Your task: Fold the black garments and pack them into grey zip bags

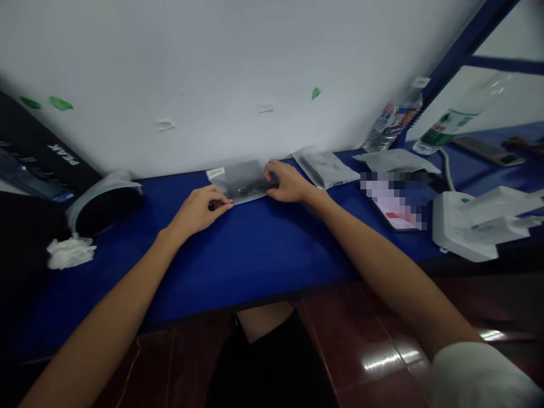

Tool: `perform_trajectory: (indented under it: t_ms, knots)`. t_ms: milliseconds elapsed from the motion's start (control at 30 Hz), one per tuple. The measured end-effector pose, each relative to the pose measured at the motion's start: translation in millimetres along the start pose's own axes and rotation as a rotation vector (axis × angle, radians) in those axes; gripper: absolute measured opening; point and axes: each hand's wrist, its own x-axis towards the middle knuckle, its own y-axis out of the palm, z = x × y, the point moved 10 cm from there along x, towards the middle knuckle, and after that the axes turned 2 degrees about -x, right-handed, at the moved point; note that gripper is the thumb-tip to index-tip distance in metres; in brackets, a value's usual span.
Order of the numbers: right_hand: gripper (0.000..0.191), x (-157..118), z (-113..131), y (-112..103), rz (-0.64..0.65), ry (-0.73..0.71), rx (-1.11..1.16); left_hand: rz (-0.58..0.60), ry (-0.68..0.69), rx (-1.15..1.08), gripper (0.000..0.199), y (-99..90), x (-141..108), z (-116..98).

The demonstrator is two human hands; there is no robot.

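Note:
A translucent plastic bag [246, 181] with a dark item inside and a white label at its far left corner lies at the back of the blue desk [263, 255]. My left hand [202, 209] pinches its near left edge between thumb and fingers. At the other end, my right hand [284, 181] is closed on the bag's right side, thumb at the near corner. Just right of that hand, another pale plastic bag [326, 167] rests against the wall, its contents unclear.
To the left are crumpled tissue [71, 253], a grey-and-black pouch-like item [106, 204] and a black box [46, 150]. On the right lie a lit phone [393, 207], a white power strip [459, 226] with plugs, a grey packet [397, 161] and two bottles, one green-labelled [446, 130].

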Motion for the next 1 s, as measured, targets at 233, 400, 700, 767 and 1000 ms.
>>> perform_trajectory:
  t_ms: [233, 400, 700, 767, 1000]
  knots:
    - [0.030, -6, 22, -29, -0.110, 0.042, -0.067, 0.012, 0.026, 0.023, 0.016, 2.0, 0, -5]
    - [0.083, -6, 38, 11, 0.095, -0.102, -0.117, 0.005, 0.015, 0.046, 0.022, 0.9, 1, -6]
    - [0.058, -3, 55, -1, 0.054, 0.053, -0.297, -0.167, -0.130, 0.115, 0.025, -8.2, -7, 14]
    - [0.043, -4, 60, -6, 0.034, 0.058, -0.276, -0.171, -0.154, 0.106, 0.025, -7.3, -8, 19]
    - [0.032, -10, 29, -64, -0.265, 0.148, -0.300, -0.175, -0.161, 0.067, 0.028, -4.8, -10, 25]
